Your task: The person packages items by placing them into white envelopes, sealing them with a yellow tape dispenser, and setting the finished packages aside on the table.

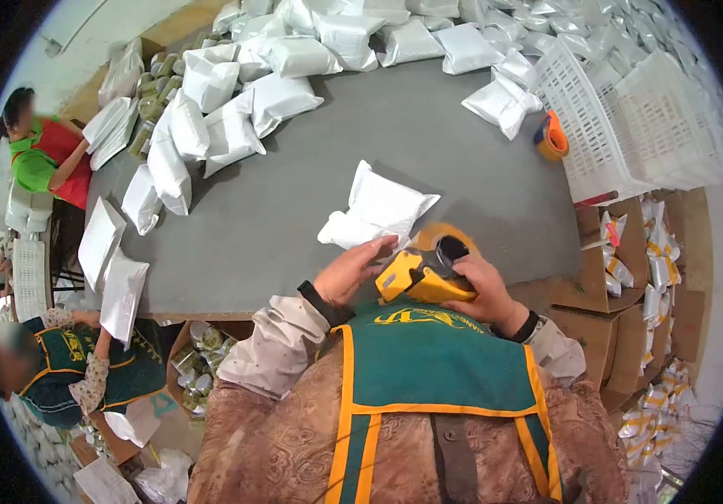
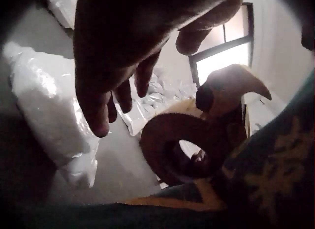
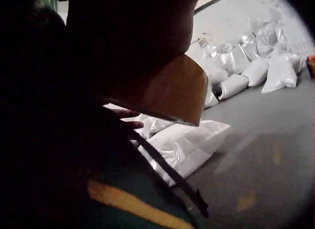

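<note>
A white plastic mailing bag [image 1: 388, 200], plump and creased, lies on the grey table just beyond my hands. My left hand [image 1: 346, 270] has its fingers loosely extended at the bag's near edge; in the left wrist view, nothing is between those fingers, and the bag [image 2: 49, 106] lies beside them. With my right hand [image 1: 486, 290] I grip a yellow tape dispenser [image 1: 403, 275] close in front of my apron. A wide roll of brownish tape [image 3: 179, 93] sits on it, seen edge-on in the right wrist view.
White bags [image 1: 252, 109] are heaped along the table's left and far sides. An orange tape roll [image 1: 552, 136] stands by a white plastic crate [image 1: 592, 126] at right. Cardboard boxes [image 1: 584, 336] are below it. Two people work at left; one holds a white bag [image 1: 123, 294].
</note>
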### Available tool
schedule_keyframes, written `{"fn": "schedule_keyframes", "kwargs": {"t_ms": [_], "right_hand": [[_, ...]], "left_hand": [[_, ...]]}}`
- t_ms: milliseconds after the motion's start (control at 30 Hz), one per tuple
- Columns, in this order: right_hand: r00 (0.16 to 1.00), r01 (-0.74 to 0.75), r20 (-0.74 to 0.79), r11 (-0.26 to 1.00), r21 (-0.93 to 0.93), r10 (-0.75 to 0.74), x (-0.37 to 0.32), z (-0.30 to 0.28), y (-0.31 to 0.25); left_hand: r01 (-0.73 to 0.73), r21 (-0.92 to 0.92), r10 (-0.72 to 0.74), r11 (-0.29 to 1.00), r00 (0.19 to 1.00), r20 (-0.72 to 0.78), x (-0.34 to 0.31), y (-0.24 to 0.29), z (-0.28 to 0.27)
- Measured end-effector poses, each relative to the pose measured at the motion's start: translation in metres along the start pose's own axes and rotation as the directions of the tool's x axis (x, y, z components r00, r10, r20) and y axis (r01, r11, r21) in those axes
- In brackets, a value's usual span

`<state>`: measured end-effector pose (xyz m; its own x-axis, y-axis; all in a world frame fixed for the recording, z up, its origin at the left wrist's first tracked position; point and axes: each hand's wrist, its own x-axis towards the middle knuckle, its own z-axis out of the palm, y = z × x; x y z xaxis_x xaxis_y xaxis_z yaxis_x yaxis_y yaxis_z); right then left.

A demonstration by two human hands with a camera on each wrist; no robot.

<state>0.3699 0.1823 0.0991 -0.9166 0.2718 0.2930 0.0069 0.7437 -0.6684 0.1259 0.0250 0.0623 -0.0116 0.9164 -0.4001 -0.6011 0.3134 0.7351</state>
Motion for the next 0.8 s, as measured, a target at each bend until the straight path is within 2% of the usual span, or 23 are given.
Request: {"fn": "schedule_keyframes", "kwargs": {"t_ms": [33,133,167,267,300,400,500,600,700,800], "right_hand": [[0.996,0.08,0.051,0.993,-0.091,-0.076,0.004,-0.006,-0.005],[0.951,0.309,0.118,0.909,-0.279,-0.287,0.017,-0.02,-0.017],[0.93,0.367,0.095,0.879,-0.305,-0.355,0.019,-0.022,-0.017],[0.902,0.432,0.193,0.823,-0.37,-0.386,0.024,-0.033,-0.024],[0.895,0.447,0.206,0.807,-0.387,-0.397,0.027,-0.036,-0.028],[0.869,0.495,0.246,0.749,-0.441,-0.429,0.03,-0.039,-0.033],[0.871,0.491,0.232,0.765,-0.417,-0.432,0.034,-0.039,-0.035],[0.869,0.495,0.245,0.742,-0.452,-0.43,0.037,-0.04,-0.04],[0.864,0.504,0.269,0.726,-0.469,-0.426,0.037,-0.039,-0.041],[0.865,0.502,0.28,0.725,-0.472,-0.417,0.041,-0.037,-0.041]], "left_hand": [[-0.025,-0.025,0.025,0.999,0.999,0.019,0.002,0.004,0.004],[-0.12,0.08,0.113,0.99,0.99,0.09,0.001,0.039,0.02],[-0.138,0.088,0.13,0.986,0.987,0.097,0.0,0.051,0.026],[-0.26,0.106,0.233,0.96,0.949,0.213,0.003,0.071,0.036],[-0.246,0.092,0.225,0.965,0.956,0.189,-0.003,0.079,0.045],[-0.073,-0.079,0.087,0.994,0.978,0.188,0.002,0.083,0.044],[-0.156,0.061,0.149,0.986,0.983,0.103,-0.004,0.087,0.05],[-0.31,0.208,0.285,0.928,0.948,0.144,-0.007,0.076,0.041],[-0.456,0.16,0.425,0.876,0.885,0.191,-0.007,0.067,0.034],[-0.551,0.258,0.503,0.793,0.832,0.233,-0.012,0.067,0.031]]}}
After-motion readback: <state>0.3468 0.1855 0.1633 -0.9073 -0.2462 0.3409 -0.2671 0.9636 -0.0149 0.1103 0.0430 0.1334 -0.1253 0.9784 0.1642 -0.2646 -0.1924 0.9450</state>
